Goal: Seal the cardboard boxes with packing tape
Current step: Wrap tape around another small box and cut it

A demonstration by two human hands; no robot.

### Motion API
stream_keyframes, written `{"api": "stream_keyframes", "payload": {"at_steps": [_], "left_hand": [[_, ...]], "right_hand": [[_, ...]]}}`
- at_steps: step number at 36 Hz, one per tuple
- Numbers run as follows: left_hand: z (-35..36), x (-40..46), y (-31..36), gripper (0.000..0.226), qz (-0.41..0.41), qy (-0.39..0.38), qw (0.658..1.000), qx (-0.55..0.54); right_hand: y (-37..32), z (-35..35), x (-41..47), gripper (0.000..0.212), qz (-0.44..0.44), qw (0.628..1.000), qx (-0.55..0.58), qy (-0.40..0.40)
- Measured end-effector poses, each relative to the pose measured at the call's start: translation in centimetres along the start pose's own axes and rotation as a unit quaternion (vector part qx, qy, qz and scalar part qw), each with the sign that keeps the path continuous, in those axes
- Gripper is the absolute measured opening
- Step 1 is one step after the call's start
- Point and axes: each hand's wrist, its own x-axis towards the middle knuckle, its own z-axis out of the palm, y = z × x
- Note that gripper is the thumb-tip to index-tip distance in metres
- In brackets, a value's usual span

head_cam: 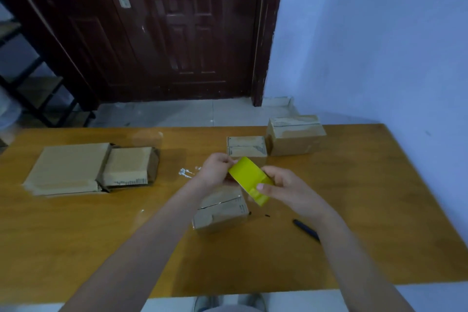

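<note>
Both hands [253, 180] raised, gripping yellow tape roll [250, 180] above box [222, 213].

Both bare forearms reached forward, converging. The left hand [217, 169] pinched the tape roll [250, 180] at its far edge (fingers curled), while the right hand [285, 186] gripped its near side, thumb on top.
</note>
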Motion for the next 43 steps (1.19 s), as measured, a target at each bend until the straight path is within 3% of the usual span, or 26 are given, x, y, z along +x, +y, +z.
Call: {"api": "stream_keyframes", "payload": {"at_steps": [4,8,14,18,21,26,37,43], "left_hand": [[-1.0,2.8,1.3,0.036,0.03,0.012,0.996,0.083],[-1.2,4.2,2.0,0.025,0.07,0.071,0.986,0.134],[1.9,4.8,-3.0,0.024,0.048,0.029,0.978,0.2],[2.3,5.8,-4.5,0.02,0.036,0.005,0.974,0.222],[2.2,6.7,-5.4,0.02,0.029,-0.005,0.978,0.206],[2.0,7.5,-7.1,0.019,0.027,-0.002,0.987,0.158],[2.4,8.4,-9.4,0.038,0.009,-0.015,1.0,0.007],[1.8,8.9,-9.7,0.033,-0.034,-0.031,0.998,-0.045]], "right_hand": [[0.1,0.3,0.2,0.013,0.013,0.999,-0.012,0.036],[2.5,1.2,0.3,0.047,0.105,0.969,-0.101,0.201],[5.9,3.9,0.3,0.046,0.262,0.93,-0.207,0.15],[7.5,6.0,-0.1,0.047,0.294,0.905,-0.252,0.178],[7.6,6.6,0.2,0.043,0.283,0.905,-0.247,0.202],[8.4,7.6,0.6,0.046,0.288,0.91,-0.246,0.168],[9.1,7.7,0.7,0.05,0.273,0.919,-0.242,0.151],[9.2,8.0,1.0,0.05,0.276,0.917,-0.246,0.149]]}}
